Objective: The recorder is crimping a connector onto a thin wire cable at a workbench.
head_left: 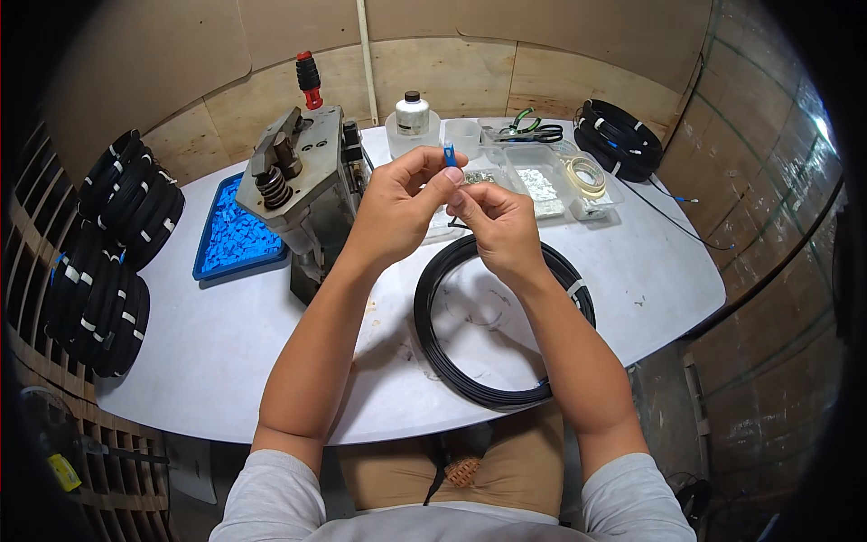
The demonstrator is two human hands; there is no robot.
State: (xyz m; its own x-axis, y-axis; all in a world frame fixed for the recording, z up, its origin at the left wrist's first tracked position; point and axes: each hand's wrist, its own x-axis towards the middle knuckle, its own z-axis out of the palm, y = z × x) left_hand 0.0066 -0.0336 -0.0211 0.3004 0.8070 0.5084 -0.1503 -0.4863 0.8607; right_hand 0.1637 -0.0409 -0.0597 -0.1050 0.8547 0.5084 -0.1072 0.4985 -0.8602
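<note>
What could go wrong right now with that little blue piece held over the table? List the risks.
1. The small blue connector is pinched only by the left hand fingertips, with the right hand close under it; a slip could drop it into the black cable coil or off the white table.
2. The metal press stands close beside the left forearm; an elbow move might knock it.
3. The thin cable end between the fingers might kink.

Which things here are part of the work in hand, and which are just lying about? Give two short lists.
In use: left hand, right hand, small blue piece, black cable coil.

Lying about: blue tray, metal press, bottle, pliers, tape roll, spare coils.
</note>
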